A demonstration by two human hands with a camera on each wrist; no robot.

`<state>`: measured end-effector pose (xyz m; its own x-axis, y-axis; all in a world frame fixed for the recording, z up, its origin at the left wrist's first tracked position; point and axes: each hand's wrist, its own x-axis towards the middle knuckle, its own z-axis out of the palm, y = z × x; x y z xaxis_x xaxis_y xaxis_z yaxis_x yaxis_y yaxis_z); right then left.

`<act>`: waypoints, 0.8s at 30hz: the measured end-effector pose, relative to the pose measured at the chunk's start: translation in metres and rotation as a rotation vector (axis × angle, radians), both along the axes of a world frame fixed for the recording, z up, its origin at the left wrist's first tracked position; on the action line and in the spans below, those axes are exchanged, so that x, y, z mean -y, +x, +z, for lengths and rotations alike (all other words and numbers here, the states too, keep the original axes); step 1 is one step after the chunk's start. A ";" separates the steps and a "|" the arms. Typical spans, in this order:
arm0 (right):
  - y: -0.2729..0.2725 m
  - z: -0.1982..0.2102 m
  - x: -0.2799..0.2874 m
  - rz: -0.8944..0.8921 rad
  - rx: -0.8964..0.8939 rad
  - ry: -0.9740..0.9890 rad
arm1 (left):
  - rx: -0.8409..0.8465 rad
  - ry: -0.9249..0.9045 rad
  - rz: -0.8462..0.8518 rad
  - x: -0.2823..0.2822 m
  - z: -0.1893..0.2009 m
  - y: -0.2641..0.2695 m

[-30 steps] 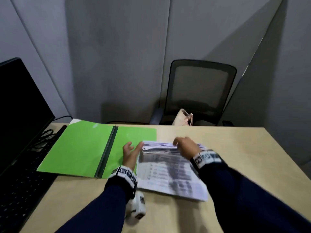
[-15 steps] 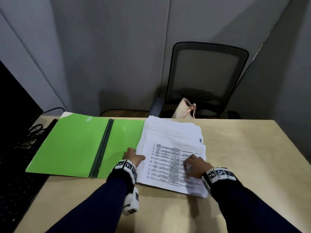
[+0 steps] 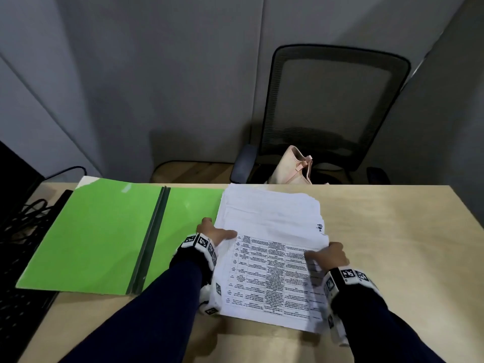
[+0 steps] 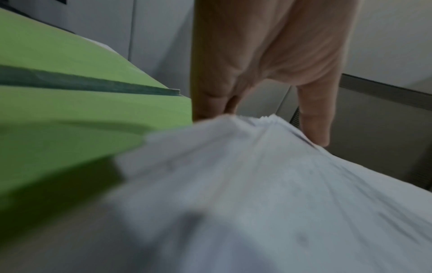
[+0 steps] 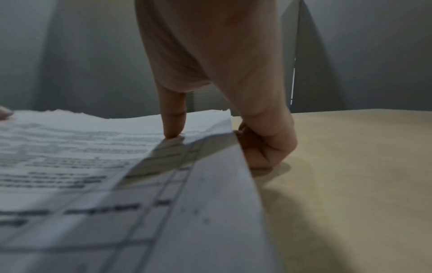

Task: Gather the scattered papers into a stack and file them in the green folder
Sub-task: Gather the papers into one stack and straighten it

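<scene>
The green folder (image 3: 104,237) lies open on the wooden table (image 3: 406,258), its dark spine (image 3: 152,239) down the middle. A thick stack of white printed papers (image 3: 272,258) lies flat beside it, its left edge overlapping the folder's right flap. My left hand (image 3: 213,233) grips the stack's left edge, thumb on top. The left wrist view shows the thumb (image 4: 313,120) over the sheets (image 4: 257,184) and the fingers (image 4: 210,99) behind them. My right hand (image 3: 328,255) grips the right edge: thumb (image 5: 173,122) pressed on the top sheet (image 5: 93,157), fingers (image 5: 261,149) curled under it.
A black monitor (image 3: 10,184), cables (image 3: 28,213) and a keyboard (image 3: 18,318) crowd the table's left side. Behind the far edge stands a mesh office chair (image 3: 332,106) with a pink bag (image 3: 293,166) on its seat. Grey partition walls enclose the desk.
The stack, held near its far end a second ago, now lies flat. Both hands have slid back toward me and taken its left and right edges.
</scene>
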<state>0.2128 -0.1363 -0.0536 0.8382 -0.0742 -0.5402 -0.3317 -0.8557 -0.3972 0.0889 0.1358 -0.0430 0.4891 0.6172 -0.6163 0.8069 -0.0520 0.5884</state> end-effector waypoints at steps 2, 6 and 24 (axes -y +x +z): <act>0.000 0.001 -0.006 0.025 -0.006 -0.053 | 0.043 -0.097 0.053 -0.002 0.001 0.003; -0.002 0.002 -0.009 0.081 -0.030 -0.081 | 0.186 -0.250 0.100 -0.002 -0.002 0.004; -0.038 0.026 0.044 -0.060 -0.145 1.116 | 0.586 -0.440 -0.160 0.019 0.084 -0.057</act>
